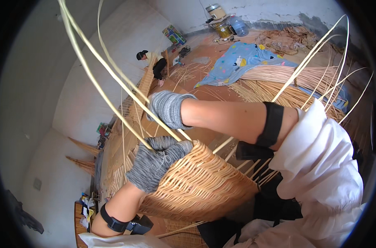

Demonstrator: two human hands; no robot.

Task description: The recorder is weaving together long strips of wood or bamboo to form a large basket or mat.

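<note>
My left hand (157, 161), in a grey knitted glove, is closed on the top edge of a woven tan wicker piece (204, 182), where long pale canes (88, 56) rise and arch high to the left. My right hand (169, 108), also gloved, is above and slightly behind it, fingers curled around one of the pale canes, their tips mostly hidden. More cane ends stick out from the piece's right side, behind my right forearm.
A person (155, 66) crouches by a long woven panel at the back. A blue patterned cloth (229, 68) and cane bundles (287, 74) lie on the floor at upper right. A water jug (238, 25) and pots stand by the back wall. Walls bound the left.
</note>
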